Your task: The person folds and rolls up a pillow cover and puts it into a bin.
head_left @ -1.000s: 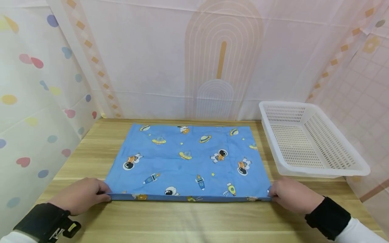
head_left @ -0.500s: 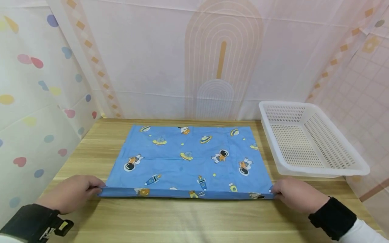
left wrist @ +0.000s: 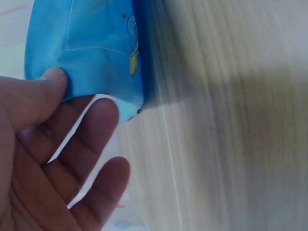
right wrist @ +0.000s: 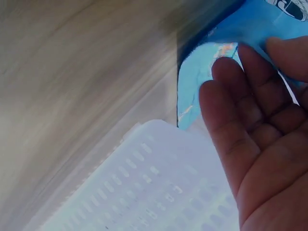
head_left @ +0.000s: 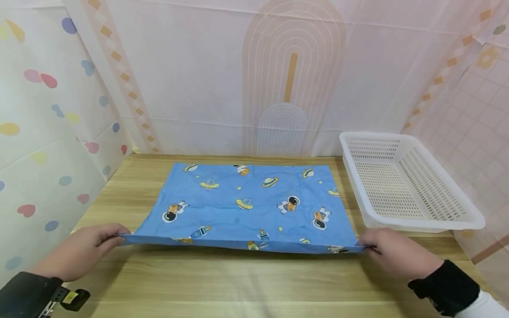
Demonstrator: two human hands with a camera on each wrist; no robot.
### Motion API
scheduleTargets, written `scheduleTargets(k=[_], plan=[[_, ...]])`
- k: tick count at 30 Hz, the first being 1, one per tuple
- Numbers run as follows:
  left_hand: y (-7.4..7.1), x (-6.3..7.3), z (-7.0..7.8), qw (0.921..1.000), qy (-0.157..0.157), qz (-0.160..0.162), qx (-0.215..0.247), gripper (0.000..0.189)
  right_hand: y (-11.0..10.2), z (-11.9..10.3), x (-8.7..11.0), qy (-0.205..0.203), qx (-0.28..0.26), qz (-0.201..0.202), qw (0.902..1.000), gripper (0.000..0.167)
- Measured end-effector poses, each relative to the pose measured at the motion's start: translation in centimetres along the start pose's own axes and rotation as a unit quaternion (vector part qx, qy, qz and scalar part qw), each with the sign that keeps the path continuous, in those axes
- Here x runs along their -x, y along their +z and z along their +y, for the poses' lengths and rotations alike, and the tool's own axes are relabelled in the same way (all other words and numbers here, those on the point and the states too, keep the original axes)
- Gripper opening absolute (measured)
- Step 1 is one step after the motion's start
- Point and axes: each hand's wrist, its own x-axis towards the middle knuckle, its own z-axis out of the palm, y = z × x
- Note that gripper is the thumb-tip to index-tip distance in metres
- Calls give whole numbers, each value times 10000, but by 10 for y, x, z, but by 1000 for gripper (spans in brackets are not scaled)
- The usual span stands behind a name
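A blue cloth (head_left: 234,207) printed with astronauts, rockets and saucers lies over the table, its near edge raised off the wood. At that edge's left corner my left hand (head_left: 85,247) pinches the fabric between thumb and fingers. My right hand (head_left: 401,251) pinches the opposite near corner. In the left wrist view the thumb presses on the cloth (left wrist: 103,67), which shows a stitched line, while the other fingers spread below. The right wrist view has the cloth (right wrist: 192,91) hanging from the right hand's fingers, its underside partly showing.
A white perforated plastic basket (head_left: 413,221) stands at the right, just beyond my right hand. Wood-grain table (head_left: 246,282) spreads around the cloth. Patterned fabric walls (head_left: 191,79) close off the back and both sides.
Both hands have moved outward and slightly up with the near corners. The cloth's near edge has risen from the table and now sags between them. The basket has stayed put.
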Motion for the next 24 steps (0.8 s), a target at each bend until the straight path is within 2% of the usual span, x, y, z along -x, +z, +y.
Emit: scheduleTargets(k=[3, 6, 10, 13, 19, 21, 24], plan=[[2, 1, -3, 9993, -100, 198, 294, 16, -1, -2, 2, 86, -451, 329, 9984, 25], [5, 3, -6, 9971, 28, 466, 594, 19, -1, -5, 3, 59, -902, 522, 9945, 27], [11, 6, -9, 9915, 354, 738, 1014, 18, -2, -6, 5, 91, -1222, 393, 9917, 21], [14, 9, -9, 9888, 387, 770, 1221, 17, -3, -5, 6, 265, -1348, 157, 9904, 14], [16, 13, -8, 9886, 329, 787, 1243, 17, -7, -5, 11, 531, -1530, -221, 9865, 10], [15, 14, -8, 9887, 320, 786, 1240, 17, -8, -5, 11, 477, -1614, -157, 9856, 11], [14, 14, -7, 9892, 291, 796, 1195, 18, -8, -6, 9, 300, -1645, 160, 9858, 13]])
